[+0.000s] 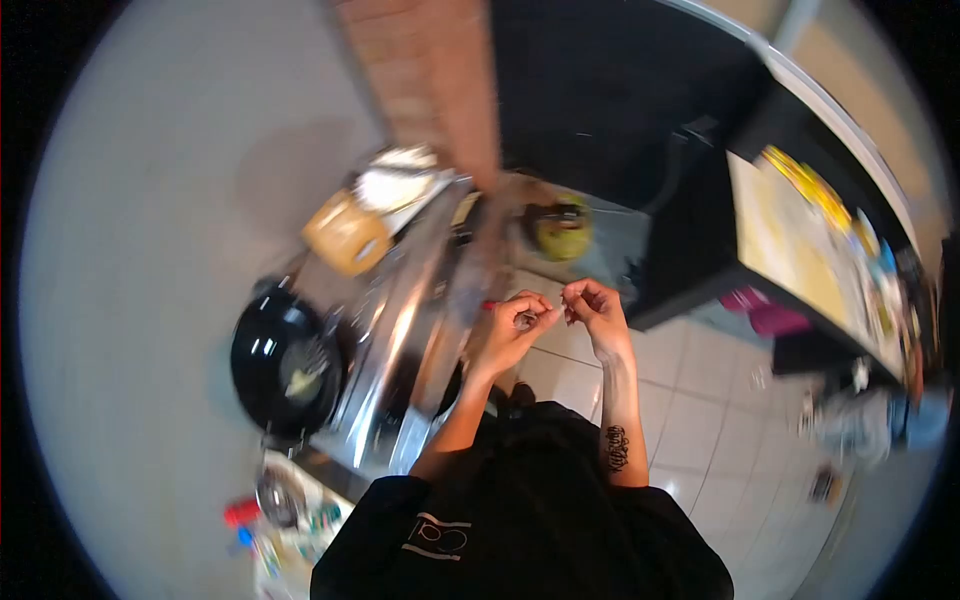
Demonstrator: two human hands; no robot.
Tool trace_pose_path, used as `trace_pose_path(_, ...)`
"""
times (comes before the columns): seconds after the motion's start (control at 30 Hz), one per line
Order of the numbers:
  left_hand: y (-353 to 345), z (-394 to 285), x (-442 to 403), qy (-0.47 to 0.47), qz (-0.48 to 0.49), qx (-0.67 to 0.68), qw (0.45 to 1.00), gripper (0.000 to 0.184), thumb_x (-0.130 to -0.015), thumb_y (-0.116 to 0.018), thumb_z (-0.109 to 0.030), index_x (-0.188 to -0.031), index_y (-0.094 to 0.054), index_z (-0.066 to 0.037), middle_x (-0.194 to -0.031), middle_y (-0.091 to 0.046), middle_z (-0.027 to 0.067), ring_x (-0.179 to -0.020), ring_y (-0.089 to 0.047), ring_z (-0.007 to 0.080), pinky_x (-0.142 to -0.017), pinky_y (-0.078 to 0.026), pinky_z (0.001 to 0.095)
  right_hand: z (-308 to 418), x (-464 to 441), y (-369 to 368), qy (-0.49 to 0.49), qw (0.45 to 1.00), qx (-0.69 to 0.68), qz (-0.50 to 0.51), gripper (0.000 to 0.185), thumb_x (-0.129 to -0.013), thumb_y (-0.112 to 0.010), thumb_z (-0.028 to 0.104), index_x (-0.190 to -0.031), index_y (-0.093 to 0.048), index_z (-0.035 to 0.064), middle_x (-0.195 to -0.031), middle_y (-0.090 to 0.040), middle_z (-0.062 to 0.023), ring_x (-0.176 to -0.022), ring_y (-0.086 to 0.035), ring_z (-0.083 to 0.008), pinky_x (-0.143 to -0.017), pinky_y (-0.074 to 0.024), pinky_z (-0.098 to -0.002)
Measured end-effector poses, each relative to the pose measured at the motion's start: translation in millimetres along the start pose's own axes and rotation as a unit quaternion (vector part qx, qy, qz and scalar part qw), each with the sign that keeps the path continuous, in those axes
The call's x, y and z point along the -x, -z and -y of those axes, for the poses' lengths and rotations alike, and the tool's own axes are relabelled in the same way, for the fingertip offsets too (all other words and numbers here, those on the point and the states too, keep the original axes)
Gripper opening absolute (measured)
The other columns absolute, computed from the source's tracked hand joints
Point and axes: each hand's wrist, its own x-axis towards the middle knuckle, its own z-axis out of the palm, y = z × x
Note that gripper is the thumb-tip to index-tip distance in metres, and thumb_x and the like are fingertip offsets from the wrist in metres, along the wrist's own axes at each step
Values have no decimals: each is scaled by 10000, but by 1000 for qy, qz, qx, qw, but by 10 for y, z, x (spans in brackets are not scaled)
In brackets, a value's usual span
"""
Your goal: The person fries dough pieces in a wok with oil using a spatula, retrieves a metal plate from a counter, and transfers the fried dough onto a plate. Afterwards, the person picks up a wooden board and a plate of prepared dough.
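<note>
Both of my hands are raised in front of my torso, close together above the tiled floor. My left hand [522, 325] is curled closed. A small red piece [488, 305] shows at its outer side and something greyish lies within the fingers, too small and blurred to name. Just to its right, my right hand [595, 305] is closed in a pinch, its fingertips almost touching the left ones. Whatever small dark thing sits at those fingertips is not clear.
Left of me runs a shiny metal stove [385, 345] with a black wok [262, 375] beside it. A tan container [335, 235] stands behind. Ahead on the floor is a yellow-green round object [566, 240]. A dark-sided counter [690, 245] with cluttered items stands at right.
</note>
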Motion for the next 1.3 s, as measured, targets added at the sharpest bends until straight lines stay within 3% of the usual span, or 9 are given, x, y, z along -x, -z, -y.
trace_pose_path(0.1,586,-317,387,27,-116,-36,992,143,-868,-614,-67,-787,-637,48,-890,-569,32,-786,-514,74,-662,-426,217,-299,-402,-673,-30,986,-2,166,92,-865,-577,41,-945,-604,5,-825,-588,-20,-652,-532,-78,-559,-439,-220)
trace_pose_path(0.27,1333,-682,1395,20,-285,-90,954,228,-922,-533,-101,-792,-658,38,-864,-581,43,-763,-526,90,-668,-419,225,-492,-583,-1766,-85,935,54,339,453,-808,-694,104,-1215,-498,66,-984,-516,-31,-684,-526,-61,-530,-451,-209)
trace_pose_path(0.43,1848,-996,2321,32,-606,-175,775,166,-929,-533,-118,-887,-659,-19,-765,-570,0,-708,-478,64,-646,-391,215,-788,-522,-2465,-112,927,34,357,629,-774,-733,101,-1309,-405,75,-1133,-451,-86,-687,-527,-82,-523,-455,-209)
trace_pose_path(0.53,2288,-831,2910,15,-717,-196,669,161,-902,-597,-181,-936,-624,-26,-750,-573,-11,-654,-486,57,-605,-389,193,-827,-477,-2737,-108,938,55,325,478,-816,-690,104,-1238,-473,49,-947,-528,-50,-617,-509,-64,-486,-421,-199)
trace_pose_path(0.6,2466,-780,3077,4,-733,-217,644,181,-889,-619,-198,-935,-611,-23,-739,-570,-16,-644,-482,54,-593,-388,192,-879,-469,-2853,-96,947,73,298,267,-881,-618,154,-1114,-546,44,-683,-534,11,-545,-476,-45,-446,-370,-193)
trace_pose_path(0.77,2556,-878,3127,200,-695,-317,613,252,-832,-685,-220,-887,-551,-14,-672,-588,40,-616,-540,96,-575,-429,237,-1020,-482,-3035,-60,961,62,262,203,-938,-530,222,-1028,-551,41,-613,-517,-2,-546,-486,-52,-454,-374,-197)
trace_pose_path(0.97,2554,-903,3189,238,-651,-349,630,273,-789,-720,-229,-794,-573,1,-610,-584,66,-552,-551,134,-542,-432,265,-637,-319,-3422,100,933,134,318,161,-900,-556,105,-1026,-557,5,-838,-621,-91,-684,-600,-136,-569,-455,-241)
trace_pose_path(1.03,2577,-882,3201,274,-645,-361,615,289,-781,-726,-245,-783,-582,5,-613,-590,78,-544,-554,150,-537,-435,278,-540,-311,-3553,221,876,220,367,174,-847,-563,15,-1017,-555,-19,-974,-614,-137,-785,-625,-222,-668,-478,-286)
trace_pose_path(1.3,2540,-846,3210,304,-649,-336,610,321,-800,-696,-305,-755,-639,8,-629,-630,108,-567,-609,188,-551,-456,302,-568,-50,-3723,209,850,217,433,179,-822,-559,-21,-1000,-555,-7,-1013,-596,-161,-865,-621,-283,-729,-482,-309)
